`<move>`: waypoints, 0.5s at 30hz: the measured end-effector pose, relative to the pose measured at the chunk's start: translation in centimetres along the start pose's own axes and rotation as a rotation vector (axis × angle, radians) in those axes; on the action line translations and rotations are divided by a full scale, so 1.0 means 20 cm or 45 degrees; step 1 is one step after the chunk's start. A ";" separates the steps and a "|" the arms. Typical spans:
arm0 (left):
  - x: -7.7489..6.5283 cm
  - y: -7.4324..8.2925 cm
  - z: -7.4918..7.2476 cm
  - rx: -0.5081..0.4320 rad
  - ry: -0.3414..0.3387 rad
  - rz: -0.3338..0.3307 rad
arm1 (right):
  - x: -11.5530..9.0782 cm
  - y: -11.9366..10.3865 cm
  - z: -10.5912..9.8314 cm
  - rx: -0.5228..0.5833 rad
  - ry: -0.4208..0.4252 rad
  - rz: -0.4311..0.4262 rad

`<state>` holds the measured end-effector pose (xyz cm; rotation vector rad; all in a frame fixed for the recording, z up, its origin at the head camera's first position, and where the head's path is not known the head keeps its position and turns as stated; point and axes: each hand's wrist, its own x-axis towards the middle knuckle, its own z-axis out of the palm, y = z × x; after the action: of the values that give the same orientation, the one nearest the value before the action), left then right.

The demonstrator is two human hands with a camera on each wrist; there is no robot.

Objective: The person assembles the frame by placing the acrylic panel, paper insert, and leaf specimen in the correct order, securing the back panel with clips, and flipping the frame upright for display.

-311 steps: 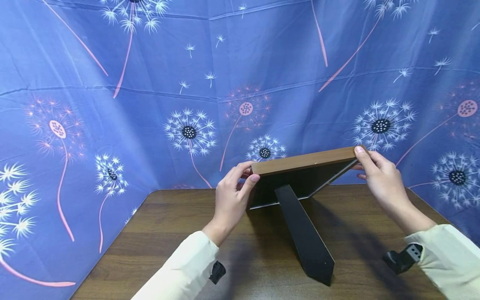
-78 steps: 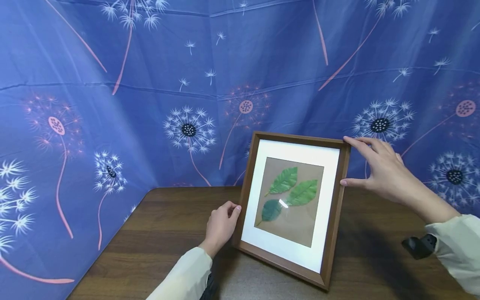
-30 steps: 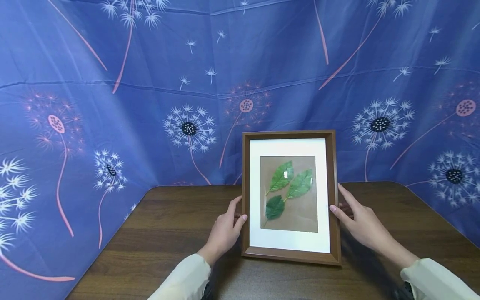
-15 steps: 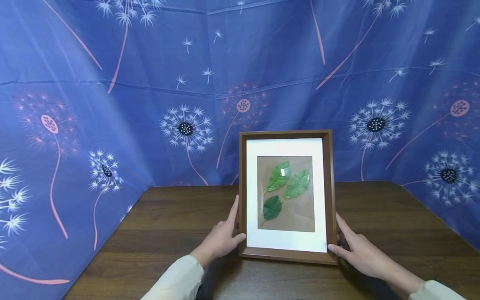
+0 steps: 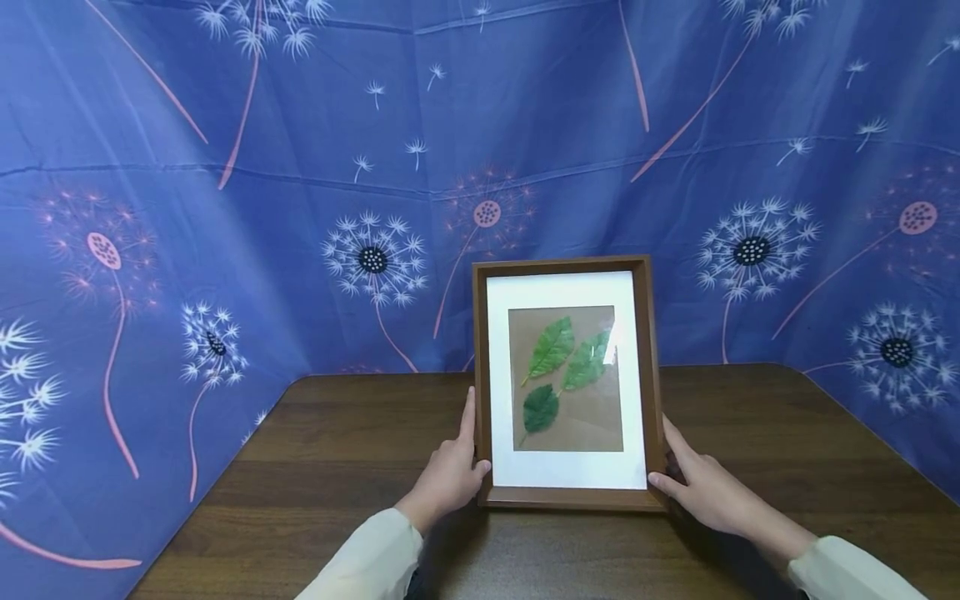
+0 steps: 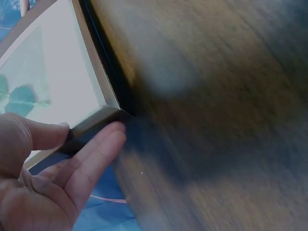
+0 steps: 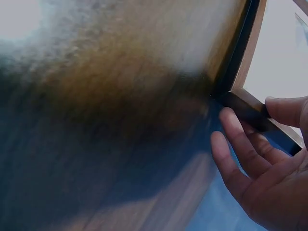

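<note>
A brown wooden picture frame [image 5: 573, 498] stands on the table with its glazed front toward me, leaning slightly back. Inside are a white mat [image 5: 562, 469] and three green leaves on a tan backing [image 5: 600, 425]. My left hand [image 5: 444, 477] grips the lower left side, thumb at the front and index finger reaching up along the edge. On the lower right side, my right hand [image 5: 708, 493] holds it the same way. Both wrist views show thumb and fingers on either side of the frame's edge near a bottom corner. The frame's back is hidden.
A brown wood-grain table [image 5: 330, 450] spreads around the frame, with its far edge behind. Beyond it hangs a blue cloth [image 5: 300, 100] printed with dandelions, which also closes off the left and right sides.
Earlier the black back and stand leg faced me; the picture frame has since been turned front-on and straightened. Both hands slid down its sides. Lately it shifted slightly left and away.
</note>
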<state>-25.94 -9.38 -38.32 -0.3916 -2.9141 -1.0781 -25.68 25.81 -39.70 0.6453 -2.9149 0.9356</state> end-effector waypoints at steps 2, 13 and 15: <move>0.01 0.01 0.00 0.011 0.022 -0.015 | 0.02 0.00 0.01 -0.007 0.011 0.000; 0.06 0.02 0.01 0.053 0.102 -0.065 | 0.06 -0.02 0.03 -0.025 0.034 0.026; 0.06 0.01 0.01 0.055 0.102 -0.063 | 0.06 -0.02 0.04 -0.018 0.032 0.023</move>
<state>-26.94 -8.83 -38.14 -0.2702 -2.8851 -1.0099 -26.66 24.71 -39.93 0.6027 -2.9078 0.9166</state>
